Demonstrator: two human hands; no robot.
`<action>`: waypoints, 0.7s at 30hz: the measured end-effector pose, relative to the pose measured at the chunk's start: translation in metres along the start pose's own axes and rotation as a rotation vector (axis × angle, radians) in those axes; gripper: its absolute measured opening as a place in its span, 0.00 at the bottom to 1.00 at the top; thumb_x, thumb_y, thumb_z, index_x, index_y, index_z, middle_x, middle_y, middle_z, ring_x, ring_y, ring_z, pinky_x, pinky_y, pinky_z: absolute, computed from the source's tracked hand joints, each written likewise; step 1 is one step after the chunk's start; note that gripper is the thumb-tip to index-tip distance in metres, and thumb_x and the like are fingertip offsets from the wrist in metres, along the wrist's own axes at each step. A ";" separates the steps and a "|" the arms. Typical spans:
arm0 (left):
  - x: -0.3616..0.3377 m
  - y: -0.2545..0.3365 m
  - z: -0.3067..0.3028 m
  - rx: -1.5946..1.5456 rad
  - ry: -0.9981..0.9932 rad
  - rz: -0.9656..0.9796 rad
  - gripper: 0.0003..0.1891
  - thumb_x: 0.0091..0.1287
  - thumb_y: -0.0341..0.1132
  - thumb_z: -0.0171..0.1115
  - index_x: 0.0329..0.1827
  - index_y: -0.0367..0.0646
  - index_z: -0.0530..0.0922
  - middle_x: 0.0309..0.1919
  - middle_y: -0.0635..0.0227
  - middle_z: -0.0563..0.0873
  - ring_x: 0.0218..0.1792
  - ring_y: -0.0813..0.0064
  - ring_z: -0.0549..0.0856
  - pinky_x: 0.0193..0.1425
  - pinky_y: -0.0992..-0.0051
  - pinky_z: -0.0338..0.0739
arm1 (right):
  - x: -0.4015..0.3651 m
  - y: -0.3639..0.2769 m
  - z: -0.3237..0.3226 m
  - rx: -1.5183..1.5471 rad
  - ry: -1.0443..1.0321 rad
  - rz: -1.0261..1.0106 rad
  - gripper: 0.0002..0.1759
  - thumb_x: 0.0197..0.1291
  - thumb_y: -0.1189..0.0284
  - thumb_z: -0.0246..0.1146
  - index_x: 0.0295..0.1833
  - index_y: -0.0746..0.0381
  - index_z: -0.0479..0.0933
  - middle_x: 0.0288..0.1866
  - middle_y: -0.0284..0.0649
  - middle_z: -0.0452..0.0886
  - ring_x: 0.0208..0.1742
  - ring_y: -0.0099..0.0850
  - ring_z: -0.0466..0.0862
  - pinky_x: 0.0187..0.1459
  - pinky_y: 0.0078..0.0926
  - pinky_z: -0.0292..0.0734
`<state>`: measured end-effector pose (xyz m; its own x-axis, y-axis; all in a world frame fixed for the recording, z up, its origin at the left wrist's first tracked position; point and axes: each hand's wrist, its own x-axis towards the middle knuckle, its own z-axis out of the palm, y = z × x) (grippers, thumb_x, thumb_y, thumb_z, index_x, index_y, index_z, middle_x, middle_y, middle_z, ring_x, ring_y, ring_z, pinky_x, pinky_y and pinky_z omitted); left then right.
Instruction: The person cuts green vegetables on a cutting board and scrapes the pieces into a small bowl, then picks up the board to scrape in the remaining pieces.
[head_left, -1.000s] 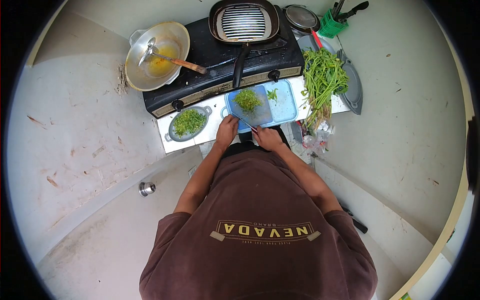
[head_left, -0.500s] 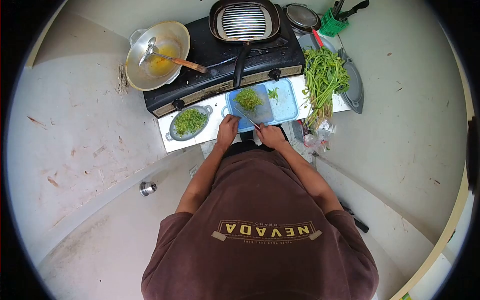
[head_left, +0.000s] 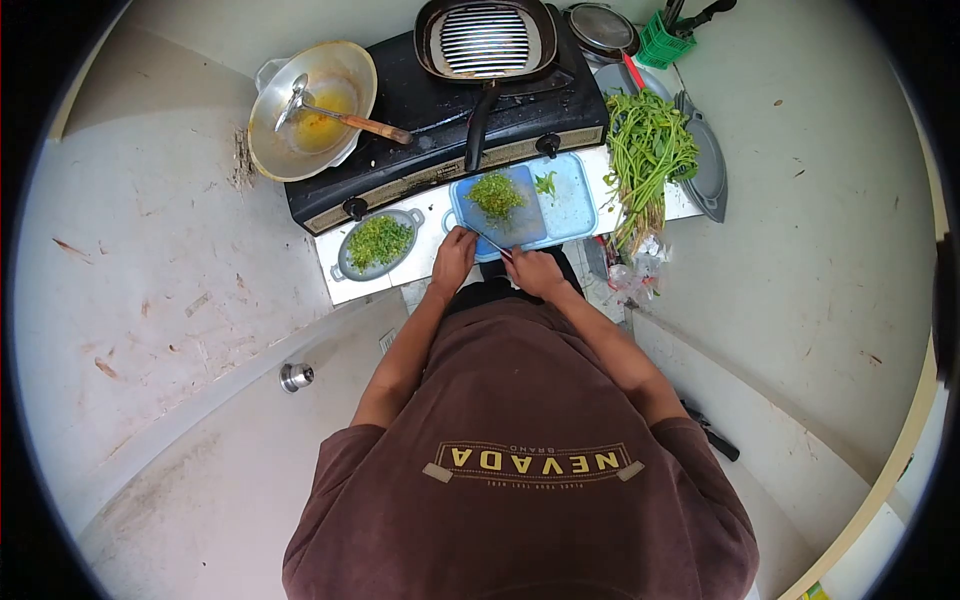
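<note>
Person in a brown short-sleeved T-shirt [head_left: 520, 400] with a tan print
The cloth is a faded dark brown, and the sleeves end above the elbows. Across the front, tan block letters read "NEVADA" inside a ribbon-shaped frame, with a small "BRAND" on one side and a finer line too small to read on the other. The forearms, left hand [head_left: 453, 257] and right hand [head_left: 530, 270] are bare.

We seem to be in a small home kitchen. We see a black gas stove [head_left: 440, 110] bearing a wok [head_left: 275, 140] and a ridged grill pan [head_left: 487, 40], with a blue cutting board [head_left: 575, 205], a knife [head_left: 488, 240] and long green stalks [head_left: 648, 150] beside it.
</note>
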<state>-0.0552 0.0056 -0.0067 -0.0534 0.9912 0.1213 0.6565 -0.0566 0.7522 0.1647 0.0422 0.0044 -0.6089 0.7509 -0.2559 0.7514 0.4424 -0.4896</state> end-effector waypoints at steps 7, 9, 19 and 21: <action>-0.006 -0.002 -0.001 0.039 -0.024 0.019 0.11 0.67 0.21 0.64 0.51 0.34 0.87 0.43 0.52 0.84 0.44 0.49 0.87 0.50 0.57 0.83 | 0.001 -0.001 -0.001 -0.021 -0.010 0.010 0.22 0.76 0.56 0.57 0.50 0.68 0.78 0.28 0.55 0.87 0.33 0.56 0.89 0.37 0.55 0.85; -0.006 -0.002 -0.003 0.027 -0.018 0.024 0.10 0.67 0.21 0.65 0.50 0.35 0.87 0.42 0.53 0.86 0.44 0.49 0.88 0.49 0.58 0.83 | -0.004 0.002 0.001 -0.014 -0.005 0.021 0.23 0.76 0.55 0.57 0.50 0.68 0.78 0.27 0.56 0.86 0.32 0.56 0.89 0.37 0.56 0.84; -0.001 0.000 -0.008 0.000 -0.033 0.014 0.09 0.68 0.22 0.65 0.49 0.35 0.88 0.42 0.54 0.88 0.43 0.52 0.89 0.49 0.59 0.84 | -0.006 -0.001 0.000 0.013 -0.003 0.048 0.25 0.76 0.54 0.57 0.53 0.69 0.79 0.28 0.57 0.86 0.33 0.58 0.88 0.38 0.58 0.84; -0.001 0.000 -0.008 -0.013 -0.037 0.008 0.09 0.68 0.22 0.65 0.48 0.35 0.88 0.42 0.54 0.87 0.43 0.51 0.89 0.49 0.59 0.83 | -0.006 -0.002 -0.003 0.021 -0.007 0.052 0.25 0.76 0.54 0.57 0.52 0.69 0.79 0.28 0.57 0.86 0.33 0.58 0.88 0.38 0.58 0.84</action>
<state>-0.0616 0.0040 -0.0019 -0.0204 0.9945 0.1031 0.6473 -0.0655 0.7594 0.1679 0.0381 0.0096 -0.5709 0.7692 -0.2870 0.7765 0.3922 -0.4932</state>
